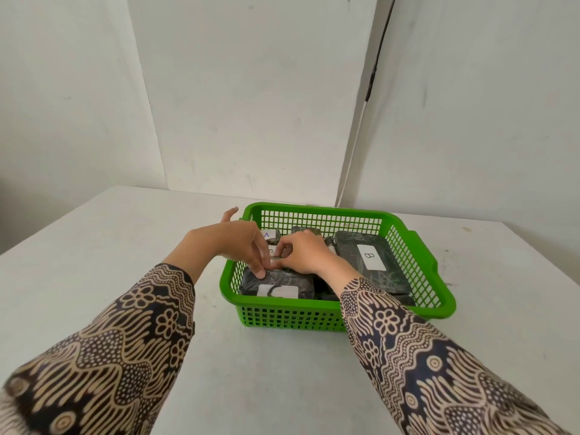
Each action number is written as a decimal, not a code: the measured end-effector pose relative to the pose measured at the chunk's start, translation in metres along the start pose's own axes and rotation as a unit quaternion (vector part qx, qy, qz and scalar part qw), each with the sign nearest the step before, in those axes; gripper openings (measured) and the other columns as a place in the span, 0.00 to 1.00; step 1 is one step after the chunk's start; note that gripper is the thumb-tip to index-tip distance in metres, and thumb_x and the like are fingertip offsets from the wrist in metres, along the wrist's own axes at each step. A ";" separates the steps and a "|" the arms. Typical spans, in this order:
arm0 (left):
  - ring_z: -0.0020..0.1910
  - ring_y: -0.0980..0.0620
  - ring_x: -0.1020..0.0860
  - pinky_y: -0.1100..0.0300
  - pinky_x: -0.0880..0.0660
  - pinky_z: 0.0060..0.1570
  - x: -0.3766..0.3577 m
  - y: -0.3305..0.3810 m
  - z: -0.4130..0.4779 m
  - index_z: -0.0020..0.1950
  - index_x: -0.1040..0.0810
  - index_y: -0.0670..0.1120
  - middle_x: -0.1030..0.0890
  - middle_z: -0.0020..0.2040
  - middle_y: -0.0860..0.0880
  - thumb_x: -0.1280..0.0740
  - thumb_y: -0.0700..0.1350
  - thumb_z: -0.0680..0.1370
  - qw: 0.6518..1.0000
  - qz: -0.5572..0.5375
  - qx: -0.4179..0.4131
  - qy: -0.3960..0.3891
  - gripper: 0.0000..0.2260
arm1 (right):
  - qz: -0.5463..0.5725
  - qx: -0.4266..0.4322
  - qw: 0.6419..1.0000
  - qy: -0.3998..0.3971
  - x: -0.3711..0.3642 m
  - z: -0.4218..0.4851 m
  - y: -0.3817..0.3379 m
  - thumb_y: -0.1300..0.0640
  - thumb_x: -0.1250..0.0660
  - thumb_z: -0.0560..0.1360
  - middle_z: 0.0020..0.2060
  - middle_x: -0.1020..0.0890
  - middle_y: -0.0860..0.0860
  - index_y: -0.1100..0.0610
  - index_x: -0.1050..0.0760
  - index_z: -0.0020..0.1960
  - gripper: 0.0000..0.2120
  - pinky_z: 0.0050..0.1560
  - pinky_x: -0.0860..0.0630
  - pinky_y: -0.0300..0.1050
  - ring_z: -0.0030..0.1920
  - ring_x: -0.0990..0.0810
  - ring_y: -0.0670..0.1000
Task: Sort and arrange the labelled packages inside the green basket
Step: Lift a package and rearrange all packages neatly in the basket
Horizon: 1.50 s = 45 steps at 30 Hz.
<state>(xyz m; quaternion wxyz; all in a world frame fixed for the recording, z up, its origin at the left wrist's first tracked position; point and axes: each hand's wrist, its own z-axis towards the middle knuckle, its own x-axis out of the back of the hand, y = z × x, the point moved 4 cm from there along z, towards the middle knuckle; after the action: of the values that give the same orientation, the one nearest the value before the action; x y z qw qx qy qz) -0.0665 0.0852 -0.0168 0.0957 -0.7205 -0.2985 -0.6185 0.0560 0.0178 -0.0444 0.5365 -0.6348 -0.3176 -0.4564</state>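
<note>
A green plastic basket [417, 277] stands on the white table, holding several dark wrapped packages with white labels. A large package labelled B [370, 255] lies flat at the right. A package labelled C [279, 285] lies at the near left, and a small one labelled A [270, 235] sits at the far left. My left hand [241, 243] reaches in over the left rim, its fingertips pressing on the far edge of the C package. My right hand [306, 252] is in the middle of the basket, fingers pinched on a small package that is mostly hidden under both hands.
The white table [125, 246] spreads wide to the left and in front of the basket. White walls rise just behind the table. A black cable [373, 70] runs down the wall corner behind the basket.
</note>
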 end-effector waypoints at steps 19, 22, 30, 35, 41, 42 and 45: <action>0.64 0.56 0.31 0.43 0.60 0.69 -0.003 0.003 0.004 0.43 0.16 0.58 0.21 0.40 0.65 0.27 0.56 0.67 0.998 0.042 0.029 0.028 0.06 | 0.128 0.001 0.992 0.020 0.009 -0.002 0.002 0.51 0.29 0.72 0.46 0.16 0.49 0.51 0.16 0.48 0.07 0.51 0.25 0.45 0.50 0.20 0.50; 0.65 0.56 0.31 0.41 0.64 0.68 -0.005 0.008 0.003 0.44 0.19 0.59 0.25 0.39 0.67 0.30 0.56 0.70 0.997 0.069 0.027 -0.002 0.05 | 0.152 -0.028 0.987 0.032 0.028 -0.009 0.012 0.49 0.27 0.69 0.52 0.17 0.52 0.50 0.20 0.56 0.16 0.49 0.24 0.43 0.50 0.19 0.53; 0.62 0.61 0.29 0.40 0.68 0.67 -0.010 0.019 0.002 0.53 0.22 0.65 0.18 0.46 0.66 0.33 0.56 0.73 1.000 0.021 -0.006 -0.014 0.09 | 0.059 -0.154 0.985 -0.052 0.014 -0.019 0.031 0.43 0.26 0.67 0.73 0.34 0.54 0.51 0.41 0.75 0.43 0.39 0.17 0.50 0.55 0.22 0.57; 0.64 0.59 0.31 0.44 0.63 0.67 -0.011 0.018 0.001 0.53 0.20 0.62 0.19 0.45 0.65 0.33 0.54 0.74 1.000 0.013 0.017 -0.006 0.09 | 0.041 -0.149 0.988 0.003 0.018 -0.015 0.032 0.39 0.27 0.63 0.70 0.30 0.52 0.51 0.33 0.71 0.40 0.59 0.24 0.52 0.63 0.26 0.56; 0.63 0.57 0.30 0.44 0.62 0.68 -0.013 0.022 0.005 0.52 0.19 0.62 0.24 0.42 0.65 0.32 0.56 0.73 0.998 0.065 0.022 0.005 0.09 | 0.025 -0.154 0.988 0.001 0.020 -0.014 0.031 0.37 0.29 0.64 0.70 0.30 0.52 0.52 0.33 0.71 0.40 0.65 0.29 0.52 0.67 0.29 0.56; 0.63 0.57 0.30 0.44 0.62 0.68 -0.013 0.023 0.006 0.52 0.19 0.62 0.25 0.40 0.65 0.32 0.56 0.73 0.997 0.072 0.020 0.008 0.09 | 0.029 -0.153 0.988 0.001 0.019 -0.014 0.030 0.38 0.29 0.64 0.70 0.30 0.52 0.52 0.33 0.71 0.40 0.64 0.29 0.53 0.66 0.28 0.56; 0.63 0.56 0.30 0.44 0.62 0.68 -0.014 0.023 0.007 0.51 0.19 0.62 0.26 0.39 0.65 0.32 0.56 0.72 0.997 0.080 0.018 0.007 0.09 | 0.048 -0.150 0.988 0.001 0.014 -0.015 0.030 0.41 0.28 0.66 0.70 0.30 0.53 0.53 0.34 0.72 0.38 0.59 0.24 0.54 0.63 0.25 0.56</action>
<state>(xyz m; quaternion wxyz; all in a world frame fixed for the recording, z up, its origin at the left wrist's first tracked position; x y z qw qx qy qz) -0.0492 0.0659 -0.0262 0.1596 -0.7360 -0.2502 -0.6084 0.0842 -0.0050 -0.0434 0.4572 -0.7219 -0.2139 -0.4734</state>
